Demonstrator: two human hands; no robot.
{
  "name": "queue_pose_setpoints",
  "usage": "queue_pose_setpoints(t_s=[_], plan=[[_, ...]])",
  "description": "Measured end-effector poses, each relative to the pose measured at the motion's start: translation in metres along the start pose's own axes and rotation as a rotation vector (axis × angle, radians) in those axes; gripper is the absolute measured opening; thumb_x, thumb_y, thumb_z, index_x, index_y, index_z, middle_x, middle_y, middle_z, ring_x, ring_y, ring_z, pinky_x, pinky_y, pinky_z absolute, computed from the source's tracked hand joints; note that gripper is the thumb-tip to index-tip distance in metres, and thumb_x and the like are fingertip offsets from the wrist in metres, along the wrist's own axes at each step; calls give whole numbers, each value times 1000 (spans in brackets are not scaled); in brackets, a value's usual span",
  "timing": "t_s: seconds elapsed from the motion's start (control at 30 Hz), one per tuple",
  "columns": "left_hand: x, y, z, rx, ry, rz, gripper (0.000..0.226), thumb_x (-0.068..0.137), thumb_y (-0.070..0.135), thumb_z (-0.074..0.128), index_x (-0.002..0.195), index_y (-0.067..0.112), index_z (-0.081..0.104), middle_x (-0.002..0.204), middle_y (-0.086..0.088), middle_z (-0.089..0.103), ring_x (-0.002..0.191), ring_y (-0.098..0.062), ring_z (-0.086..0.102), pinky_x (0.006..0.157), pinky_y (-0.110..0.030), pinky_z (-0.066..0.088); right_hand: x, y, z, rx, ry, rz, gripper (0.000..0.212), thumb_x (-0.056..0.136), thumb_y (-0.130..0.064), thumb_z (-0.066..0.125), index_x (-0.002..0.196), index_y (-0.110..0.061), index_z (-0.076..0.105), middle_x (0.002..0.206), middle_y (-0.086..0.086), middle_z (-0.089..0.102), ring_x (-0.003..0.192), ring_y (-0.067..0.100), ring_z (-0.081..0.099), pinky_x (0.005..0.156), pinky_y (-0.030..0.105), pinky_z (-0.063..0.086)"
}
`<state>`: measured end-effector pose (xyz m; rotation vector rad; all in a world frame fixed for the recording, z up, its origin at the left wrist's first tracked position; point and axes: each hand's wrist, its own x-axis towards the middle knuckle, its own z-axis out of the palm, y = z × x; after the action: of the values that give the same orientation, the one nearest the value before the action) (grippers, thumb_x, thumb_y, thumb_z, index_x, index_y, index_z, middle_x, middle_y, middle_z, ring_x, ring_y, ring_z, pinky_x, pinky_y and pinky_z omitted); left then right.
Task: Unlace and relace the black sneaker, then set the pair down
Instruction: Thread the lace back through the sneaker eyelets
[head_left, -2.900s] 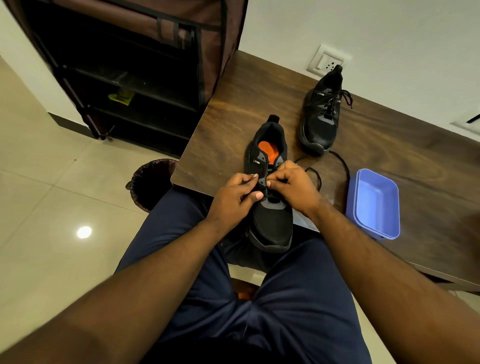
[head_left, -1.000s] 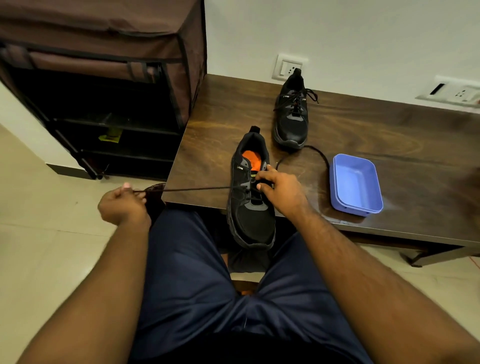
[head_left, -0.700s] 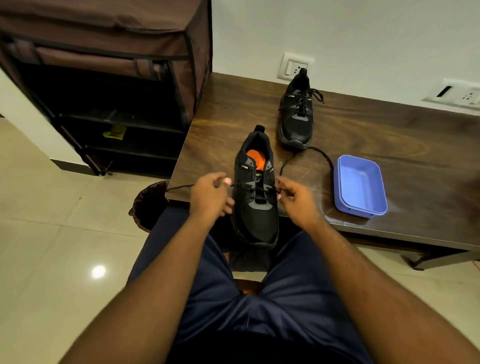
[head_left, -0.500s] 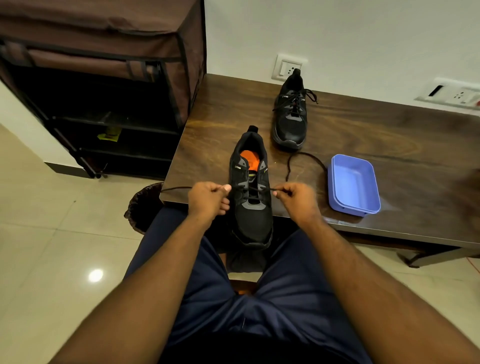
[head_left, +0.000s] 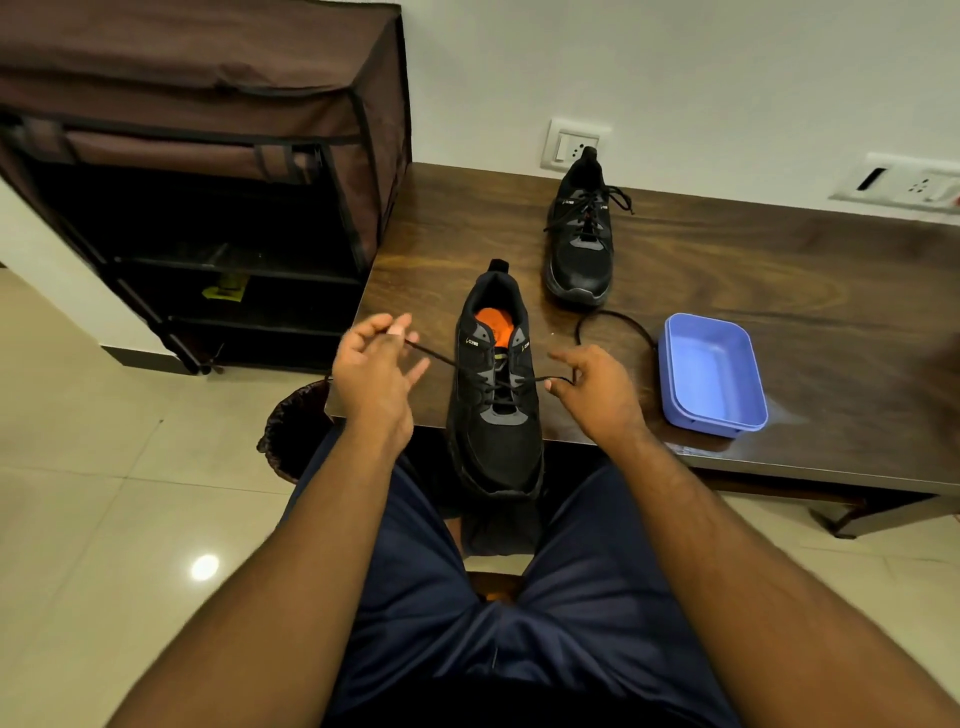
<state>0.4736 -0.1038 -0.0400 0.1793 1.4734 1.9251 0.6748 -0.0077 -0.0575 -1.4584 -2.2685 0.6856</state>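
Black sneaker (head_left: 497, 410) toe-out over bench (head_left: 727, 270) edge; left hand (head_left: 375, 375) and right hand (head_left: 597, 387) each pinching limp, slippery lace (head_left: 447, 359); best gripped near tips.

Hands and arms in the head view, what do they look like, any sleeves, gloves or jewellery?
Both forearms are bare right up to the bottom edge of the frame, with no sleeves showing. The left hand and right hand wear no gloves, and no rings, watch or wristband show. Dark navy trousers cover the legs.
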Motion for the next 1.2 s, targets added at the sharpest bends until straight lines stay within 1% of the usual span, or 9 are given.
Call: queue_pose_setpoints(t_s=[0.1,0.2,0.33,0.47,0.6,0.73,0.87,1.0,1.2], plan=[[-14,25,16,-39,-231,45,22,103,10,43,119,23,38,87,-5,71,72,-24,69,75,-43,56,2,-23,-3,227,60,-136,49,84,-6,69,130,-21,60,122,-4,56,98,5,56,86,22,48],[-28,31,26,280,-589,180,34,97,0,42,121,22,34,58,-2,56,48,-18,49,59,-42,49,6,-48,-9,435,9,-269,71,79,10,65,141,-22,49,136,1,44,91,-2,53,78,15,49],[-37,20,24,574,-892,172,36,84,1,42,114,20,34,49,5,44,43,-11,38,47,-30,35,15,-58,-12,405,-255,-311,62,78,8,69,133,-19,57,153,5,24,132,19,41,90,17,47],[-40,12,8,586,-794,202,32,93,-9,42,113,15,36,54,-3,39,46,-7,37,47,-19,33,9,-46,-14,429,-383,-261,21,82,-1,71,98,-15,74,150,2,36,134,13,41,102,25,42],[-22,-2,-24,579,-555,253,25,96,-1,49,115,14,42,54,-3,47,47,-8,43,50,-19,40,6,-19,-35,381,-288,-190,13,82,-9,74,94,-11,77,134,-2,53,110,-11,50,97,14,44],[-15,-28,-41,567,-471,144,18,98,1,49,109,15,51,66,-6,60,59,-11,57,63,-25,50,8,9,-57,297,-261,-66,7,82,-16,76,76,-21,76,138,-5,54,120,0,50,109,37,37],[-20,-42,-33,543,-451,123,18,96,2,54,107,15,56,79,-6,64,65,-4,57,63,-17,48,0,-1,-45,289,-311,-71,5,86,-17,71,89,-21,69,143,-2,48,126,5,42,113,37,31],[-22,-40,-27,605,-536,257,19,89,1,66,96,18,66,76,-1,64,68,-4,59,68,-16,49,-14,-19,-5,-60,-390,-231,46,79,-42,75,123,-36,61,149,-8,38,138,16,27,113,52,22],[-28,-33,-31,408,-392,210,19,90,-4,62,92,15,63,77,-3,68,63,-8,63,62,-21,55,-27,-21,4,-113,-171,-274,10,90,-39,62,92,-32,69,150,-18,33,141,12,17,104,43,18]])
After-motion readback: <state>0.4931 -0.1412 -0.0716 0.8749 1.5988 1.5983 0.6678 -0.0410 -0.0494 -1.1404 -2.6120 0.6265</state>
